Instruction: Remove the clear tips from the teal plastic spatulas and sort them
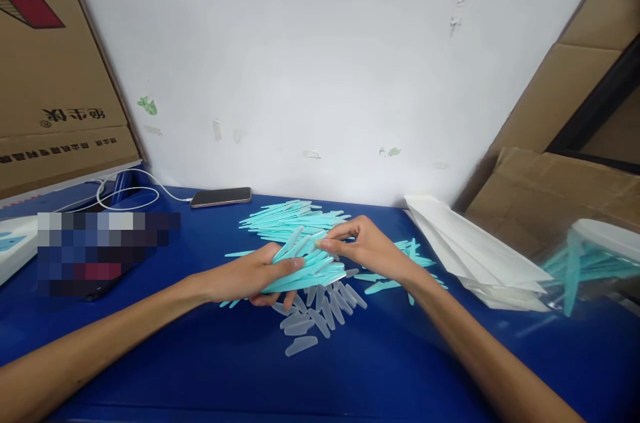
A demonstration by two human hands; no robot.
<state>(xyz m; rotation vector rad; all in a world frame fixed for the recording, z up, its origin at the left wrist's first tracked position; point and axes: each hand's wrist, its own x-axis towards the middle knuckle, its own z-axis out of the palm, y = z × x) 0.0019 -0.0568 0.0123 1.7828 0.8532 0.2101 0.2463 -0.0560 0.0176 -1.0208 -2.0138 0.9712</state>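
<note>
A fanned bundle of turquoise eyebrow razors (313,268) rests in my left hand (245,273), thumb on top and fingers curled underneath. My right hand (370,246) is closed in a pinch at the upper far end of that bundle, apparently on one razor; its exact grip is partly hidden. Below the bundle, several translucent blade caps (327,313) lie loose on the blue table (210,363). Behind my hands is a pile of turquoise razors (280,218). More loose razors (383,286) lie partly behind my right forearm.
A phone (221,197) with a white cable lies by the wall. White paper sleeves (470,256) are stacked at right, beside a clear bag of turquoise razors (595,263). Cardboard boxes (55,70) stand at left and right. A blurred-out item (100,256) lies on the left.
</note>
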